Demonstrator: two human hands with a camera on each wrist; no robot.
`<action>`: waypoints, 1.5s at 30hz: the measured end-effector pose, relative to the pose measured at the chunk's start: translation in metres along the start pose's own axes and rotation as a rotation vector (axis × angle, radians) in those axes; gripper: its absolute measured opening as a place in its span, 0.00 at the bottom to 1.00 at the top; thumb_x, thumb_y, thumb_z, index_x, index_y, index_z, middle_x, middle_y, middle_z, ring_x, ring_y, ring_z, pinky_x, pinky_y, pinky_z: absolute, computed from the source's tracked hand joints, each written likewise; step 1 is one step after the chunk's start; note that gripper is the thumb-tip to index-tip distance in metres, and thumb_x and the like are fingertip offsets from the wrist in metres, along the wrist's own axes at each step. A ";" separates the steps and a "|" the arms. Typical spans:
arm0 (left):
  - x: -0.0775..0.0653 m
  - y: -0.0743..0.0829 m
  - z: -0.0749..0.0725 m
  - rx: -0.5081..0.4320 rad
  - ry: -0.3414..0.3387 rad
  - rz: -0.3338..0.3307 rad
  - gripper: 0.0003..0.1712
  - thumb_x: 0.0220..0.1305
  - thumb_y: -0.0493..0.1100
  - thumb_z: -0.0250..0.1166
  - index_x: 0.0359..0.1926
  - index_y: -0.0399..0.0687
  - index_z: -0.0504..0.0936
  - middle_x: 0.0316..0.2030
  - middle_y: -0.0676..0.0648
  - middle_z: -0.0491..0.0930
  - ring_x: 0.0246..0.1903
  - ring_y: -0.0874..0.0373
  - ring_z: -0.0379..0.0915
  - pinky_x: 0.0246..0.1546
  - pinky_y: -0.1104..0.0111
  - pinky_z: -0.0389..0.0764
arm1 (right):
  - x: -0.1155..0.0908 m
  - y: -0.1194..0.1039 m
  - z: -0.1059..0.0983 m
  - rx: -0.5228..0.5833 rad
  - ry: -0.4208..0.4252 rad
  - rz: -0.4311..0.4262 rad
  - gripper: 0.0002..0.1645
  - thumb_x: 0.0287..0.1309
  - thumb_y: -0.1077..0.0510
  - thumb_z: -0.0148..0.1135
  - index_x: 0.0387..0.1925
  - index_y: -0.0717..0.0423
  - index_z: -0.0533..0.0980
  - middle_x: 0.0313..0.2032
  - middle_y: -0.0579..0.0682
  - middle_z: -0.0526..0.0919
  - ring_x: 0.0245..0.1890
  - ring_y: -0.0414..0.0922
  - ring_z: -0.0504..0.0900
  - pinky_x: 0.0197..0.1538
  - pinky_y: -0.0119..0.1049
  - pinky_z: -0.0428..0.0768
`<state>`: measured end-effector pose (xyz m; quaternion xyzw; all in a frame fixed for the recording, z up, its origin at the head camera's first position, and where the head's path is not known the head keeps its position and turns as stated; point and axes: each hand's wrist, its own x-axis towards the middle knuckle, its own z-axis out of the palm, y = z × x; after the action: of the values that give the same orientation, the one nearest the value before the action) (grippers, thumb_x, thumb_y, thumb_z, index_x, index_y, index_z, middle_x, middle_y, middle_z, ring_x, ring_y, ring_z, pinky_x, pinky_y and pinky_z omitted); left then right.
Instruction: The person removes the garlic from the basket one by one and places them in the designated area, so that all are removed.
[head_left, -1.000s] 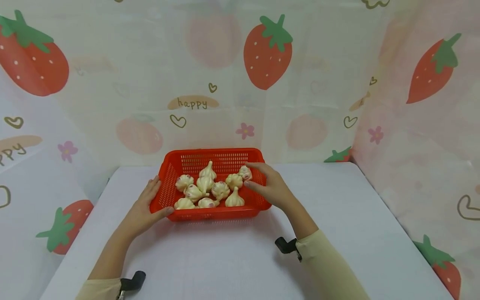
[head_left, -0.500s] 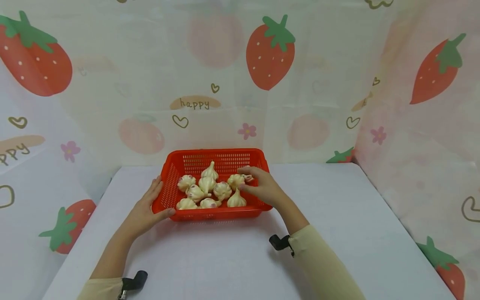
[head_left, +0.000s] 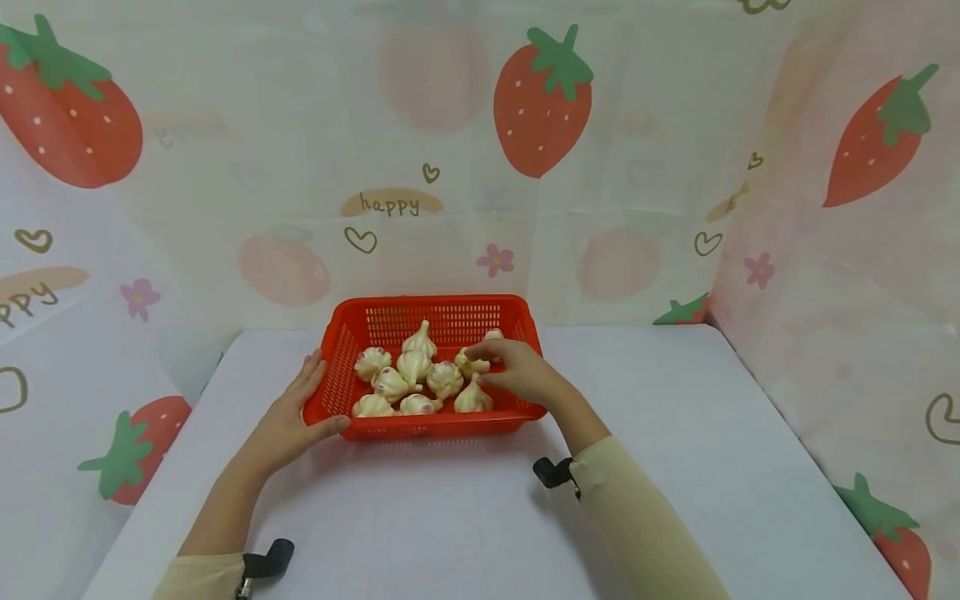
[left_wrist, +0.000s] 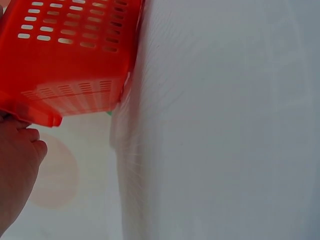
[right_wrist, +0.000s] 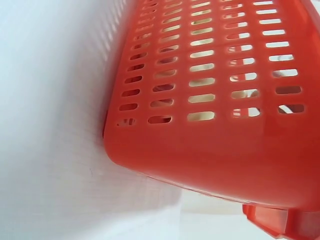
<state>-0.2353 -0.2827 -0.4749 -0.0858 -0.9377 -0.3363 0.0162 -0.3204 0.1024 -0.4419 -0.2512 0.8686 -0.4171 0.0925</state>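
Note:
A red plastic basket (head_left: 438, 427) stands on the white table with several whitish garlic bulbs (head_left: 445, 379) inside. My left hand (head_left: 281, 425) holds the basket's front left corner, thumb on the front rim and fingers along the left side. In the left wrist view the fingers (left_wrist: 30, 140) show at the rim. My right hand (head_left: 525, 375) reaches over the basket's right side. Its thumb and curved fingers are around a garlic bulb (head_left: 467, 365) near the right end. Another bulb (head_left: 493, 334) shows partly behind that hand. In the right wrist view the basket wall hides the right hand.
A white cloth covers the table (head_left: 420, 517). Behind it hangs a backdrop (head_left: 420, 267) printed with strawberries, close to the basket's far rim. Each forearm carries a black camera mount (head_left: 553, 472) near the sleeve cuff.
My right hand has moved left and inward, from the bulb at the right end to the bulb beside it. The left hand keeps its place on the basket.

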 end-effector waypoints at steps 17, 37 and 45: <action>0.001 -0.001 0.000 0.002 -0.006 0.000 0.68 0.55 0.71 0.71 0.83 0.52 0.43 0.83 0.43 0.37 0.80 0.37 0.37 0.63 0.33 0.68 | 0.008 -0.008 0.005 -0.154 -0.062 0.114 0.19 0.65 0.61 0.67 0.57 0.49 0.84 0.52 0.45 0.86 0.57 0.47 0.79 0.65 0.47 0.80; 0.001 -0.002 0.001 -0.001 -0.002 -0.009 0.68 0.54 0.72 0.71 0.83 0.53 0.43 0.83 0.44 0.37 0.80 0.37 0.37 0.63 0.34 0.68 | 0.009 -0.008 0.008 -0.163 -0.078 0.122 0.16 0.62 0.62 0.69 0.51 0.49 0.86 0.49 0.47 0.88 0.51 0.45 0.80 0.62 0.45 0.82; 0.002 -0.003 0.001 -0.003 -0.001 -0.003 0.68 0.54 0.72 0.71 0.83 0.54 0.43 0.83 0.44 0.37 0.80 0.37 0.37 0.64 0.33 0.67 | 0.009 -0.008 0.008 -0.198 -0.063 0.104 0.11 0.63 0.58 0.71 0.47 0.49 0.87 0.41 0.41 0.87 0.47 0.44 0.81 0.60 0.44 0.83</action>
<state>-0.2378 -0.2846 -0.4773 -0.0848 -0.9374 -0.3374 0.0150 -0.3221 0.0884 -0.4400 -0.2266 0.9140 -0.3158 0.1163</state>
